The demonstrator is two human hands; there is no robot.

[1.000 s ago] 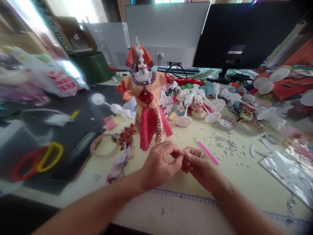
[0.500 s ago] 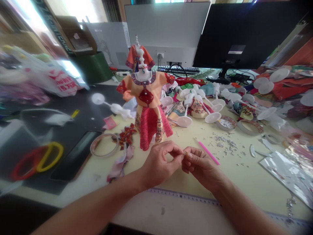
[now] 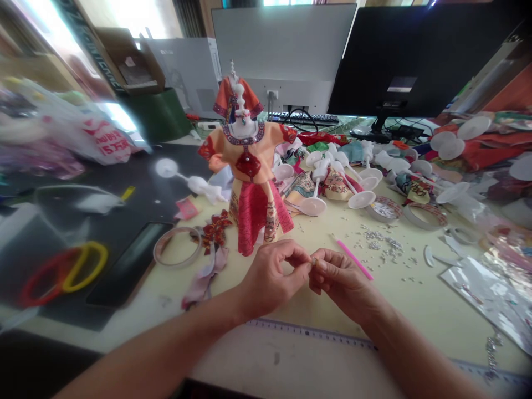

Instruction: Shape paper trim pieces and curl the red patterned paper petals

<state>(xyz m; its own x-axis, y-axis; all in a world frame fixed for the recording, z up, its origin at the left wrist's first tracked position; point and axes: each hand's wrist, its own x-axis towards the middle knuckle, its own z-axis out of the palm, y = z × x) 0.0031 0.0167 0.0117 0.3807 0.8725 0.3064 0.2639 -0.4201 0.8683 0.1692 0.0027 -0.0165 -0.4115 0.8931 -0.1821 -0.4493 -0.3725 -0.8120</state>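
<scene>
While the left hand (image 3: 274, 274) and right hand (image 3: 341, 278) meet above the pale-yellow desk (image 3: 409, 321) | fingers: both pairs pinched on tiny gold-toned piece (image 3: 315, 261) | piece: between fingertips, touching both hands | long axis: indiscernible

Daylight came from the far side, the upper-left window (image 3: 143, 19) blown white; shadows soft. I saw my left hand (image 3: 268, 274) and right hand (image 3: 343, 280) fairly crisply, the tiny piece (image 3: 314, 261) they pinched unresolved. Plastic bag (image 3: 106, 138) and scissors (image 3: 85, 266) smeared, stretched edgeward. Glare flecked the silvery packet (image 3: 488, 302).
</scene>
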